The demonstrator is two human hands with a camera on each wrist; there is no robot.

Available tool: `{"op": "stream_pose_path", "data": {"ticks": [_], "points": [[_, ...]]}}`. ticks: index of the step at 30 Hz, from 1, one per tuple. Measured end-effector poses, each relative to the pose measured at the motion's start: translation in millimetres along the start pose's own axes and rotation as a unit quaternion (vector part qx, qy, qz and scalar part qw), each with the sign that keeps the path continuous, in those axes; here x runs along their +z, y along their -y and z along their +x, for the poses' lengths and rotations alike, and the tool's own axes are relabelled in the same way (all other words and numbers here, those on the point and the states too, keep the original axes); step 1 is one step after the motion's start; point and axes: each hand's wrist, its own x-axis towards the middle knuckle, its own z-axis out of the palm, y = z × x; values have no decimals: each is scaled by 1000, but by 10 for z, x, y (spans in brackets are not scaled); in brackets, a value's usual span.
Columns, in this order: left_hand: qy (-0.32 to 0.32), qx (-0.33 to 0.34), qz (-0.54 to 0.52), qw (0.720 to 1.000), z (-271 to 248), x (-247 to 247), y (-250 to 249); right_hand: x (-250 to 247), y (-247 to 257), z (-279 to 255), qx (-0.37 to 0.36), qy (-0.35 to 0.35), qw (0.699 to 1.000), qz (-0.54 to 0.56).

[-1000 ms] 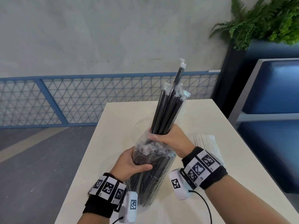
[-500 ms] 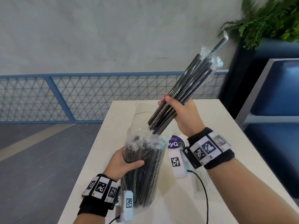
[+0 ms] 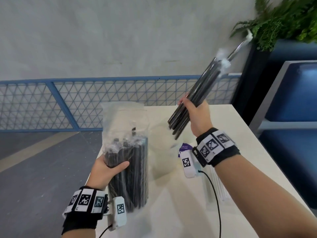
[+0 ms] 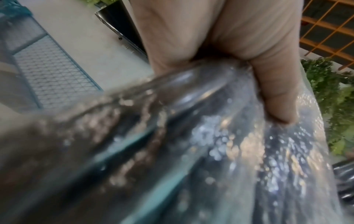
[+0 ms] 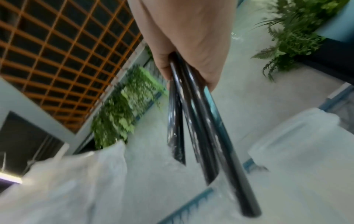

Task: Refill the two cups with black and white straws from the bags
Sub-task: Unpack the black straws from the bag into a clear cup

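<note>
A clear bag of black straws stands upright on the white table, and my left hand grips it near its top. The left wrist view shows my thumb pressed into the bag's plastic. My right hand grips a bunch of black straws, tilted up to the right and clear of the bag. Their lower ends hang just above a clear cup. In the right wrist view the straws run out from my fist. White straws lie under my right forearm.
A purple-labelled item shows behind my right wrist. A blue mesh railing runs behind the table. A dark planter with ferns and a blue bench stand on the right. The table's left edge drops to grey floor.
My right hand has drawn the bunch of black straws out of the bag and carried it up and to the right. The left hand has kept hold of the bag.
</note>
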Motion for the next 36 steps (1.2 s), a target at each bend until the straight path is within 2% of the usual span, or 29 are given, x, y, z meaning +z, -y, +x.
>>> {"op": "stream_pose_path", "data": {"ticks": [4,12,14,19,24,29,32,33,34,36], "points": [[-7,27,-2,1000,33,131,-80,90,-436,-151,33,0,996,-81],[10,10,-8,1000,118,292,-1,-38,-831,-258,93,-18,967,-237],[6,10,-9,1000,105,304,0,-68,-854,-263,92,-20,962,-255],[2,7,-25,1000,77,244,5,-68,-838,-292,46,39,940,-336],[7,13,-31,999,61,278,-17,-163,-825,-282,116,64,905,-405],[13,20,-18,1000,58,357,-11,-349,-771,-247,120,18,897,-425],[25,23,-14,999,69,392,10,-450,-729,-260,140,31,894,-426],[32,28,-11,999,69,402,23,-472,-710,-286,132,23,893,-430],[38,31,-7,999,62,413,31,-477,-677,-321,93,-3,898,-431],[49,37,-5,998,48,429,52,-418,-553,-421,-78,-75,911,-398]]}}
